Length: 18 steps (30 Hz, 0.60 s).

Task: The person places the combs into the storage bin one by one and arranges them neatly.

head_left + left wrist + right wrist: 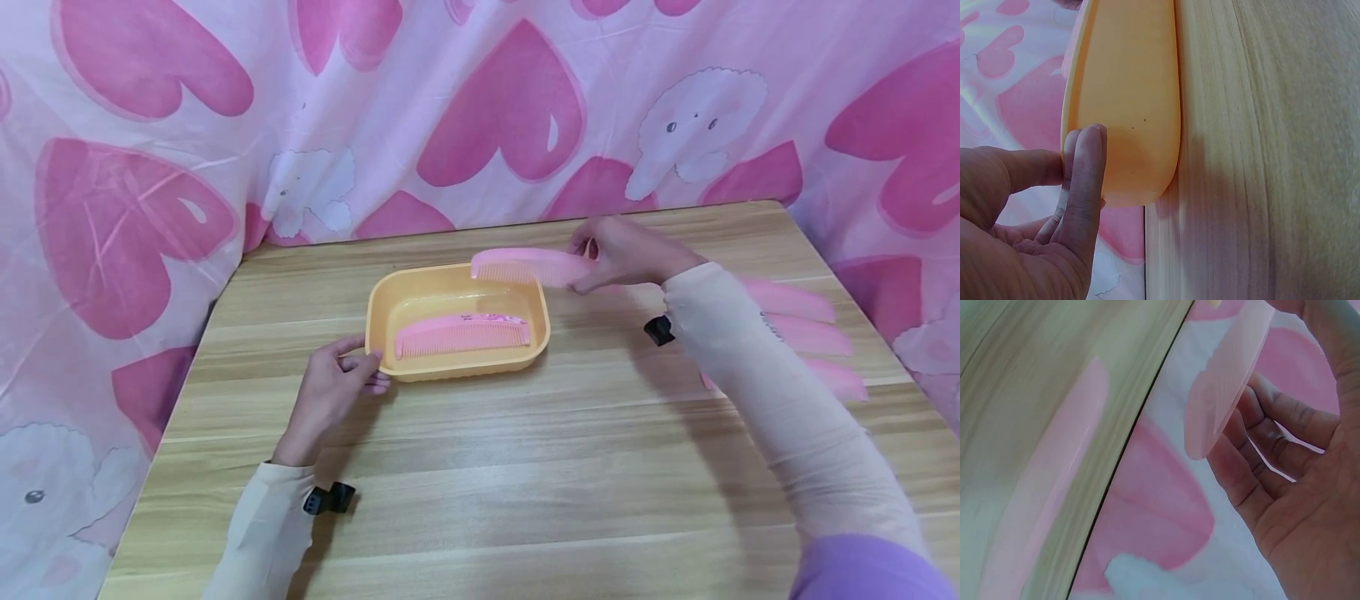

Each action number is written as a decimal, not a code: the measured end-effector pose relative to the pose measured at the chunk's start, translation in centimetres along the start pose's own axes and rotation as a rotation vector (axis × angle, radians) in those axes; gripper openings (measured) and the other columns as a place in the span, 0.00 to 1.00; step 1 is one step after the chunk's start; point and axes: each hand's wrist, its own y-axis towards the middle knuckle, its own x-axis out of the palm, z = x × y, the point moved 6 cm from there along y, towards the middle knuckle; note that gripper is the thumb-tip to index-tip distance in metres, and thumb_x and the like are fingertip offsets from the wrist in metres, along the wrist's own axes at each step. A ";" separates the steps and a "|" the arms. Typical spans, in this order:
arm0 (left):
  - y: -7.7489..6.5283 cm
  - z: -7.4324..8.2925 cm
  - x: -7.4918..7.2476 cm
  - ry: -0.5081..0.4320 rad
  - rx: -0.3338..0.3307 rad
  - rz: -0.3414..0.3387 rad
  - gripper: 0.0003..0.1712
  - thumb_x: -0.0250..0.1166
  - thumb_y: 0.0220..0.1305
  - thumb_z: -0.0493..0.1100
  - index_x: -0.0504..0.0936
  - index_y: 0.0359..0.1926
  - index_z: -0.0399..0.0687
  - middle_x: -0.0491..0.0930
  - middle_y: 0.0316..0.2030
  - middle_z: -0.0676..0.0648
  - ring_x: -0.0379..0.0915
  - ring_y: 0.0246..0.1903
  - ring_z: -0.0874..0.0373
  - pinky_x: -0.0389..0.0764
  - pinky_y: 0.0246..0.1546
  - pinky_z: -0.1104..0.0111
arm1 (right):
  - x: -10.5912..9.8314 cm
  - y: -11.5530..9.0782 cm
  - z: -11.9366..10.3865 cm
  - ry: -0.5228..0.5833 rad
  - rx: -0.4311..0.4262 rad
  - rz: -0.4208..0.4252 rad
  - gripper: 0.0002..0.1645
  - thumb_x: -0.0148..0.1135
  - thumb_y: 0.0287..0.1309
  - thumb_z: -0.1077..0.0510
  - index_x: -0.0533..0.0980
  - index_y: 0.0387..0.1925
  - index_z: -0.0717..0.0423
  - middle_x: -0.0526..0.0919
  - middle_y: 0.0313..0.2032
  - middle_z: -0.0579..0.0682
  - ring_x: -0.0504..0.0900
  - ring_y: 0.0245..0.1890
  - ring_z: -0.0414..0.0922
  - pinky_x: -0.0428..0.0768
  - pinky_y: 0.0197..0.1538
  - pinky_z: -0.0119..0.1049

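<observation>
A yellow plastic basin (457, 368) stands on the table, and one pink comb (461, 337) with a printed spine lies inside it. My left hand (337, 387) pinches the basin's near left corner; in the left wrist view, its fingers (1085, 169) press against the outer wall. My right hand (630, 254) holds another pink comb (525, 265) by one end, its teeth pointing down. The free end of that comb reaches over the basin's far right rim. Seen from the right wrist, the held comb (1225, 387) lies between the thumb and fingers.
Several more pink combs (813, 336) lie on the wooden table (480, 483) at the right, partly hidden by my right forearm. One comb (1054, 469) shows on the table in the right wrist view. A pink heart-patterned curtain (465, 108) hangs behind the table's back edge.
</observation>
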 end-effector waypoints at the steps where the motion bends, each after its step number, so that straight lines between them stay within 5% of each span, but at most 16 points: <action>1: 0.0 0.0 0.0 0.001 0.000 0.000 0.29 0.60 0.74 0.37 0.65 0.70 0.28 0.87 0.35 0.36 0.87 0.30 0.54 0.91 0.38 0.64 | 0.2 0.3 -0.3 0.004 -0.008 -0.003 0.24 0.81 0.43 0.53 0.84 0.40 0.62 0.83 0.32 0.51 0.78 0.35 0.47 0.80 0.39 0.39; 12: 0.0 -0.1 -0.1 0.003 -0.010 0.003 0.29 0.60 0.74 0.38 0.65 0.70 0.29 0.86 0.34 0.37 0.86 0.30 0.56 0.91 0.38 0.64 | 2.7 3.0 -4.4 0.023 -0.134 -0.056 0.23 0.82 0.40 0.51 0.83 0.37 0.60 0.84 0.32 0.48 0.79 0.34 0.46 0.81 0.39 0.38; 18: 0.2 -0.3 0.1 0.007 -0.041 0.011 0.28 0.60 0.74 0.37 0.67 0.70 0.31 0.86 0.36 0.35 0.87 0.31 0.55 0.90 0.39 0.64 | 4.2 4.1 -6.0 0.006 -0.122 -0.100 0.22 0.81 0.40 0.52 0.83 0.37 0.58 0.81 0.30 0.48 0.72 0.28 0.43 0.76 0.31 0.35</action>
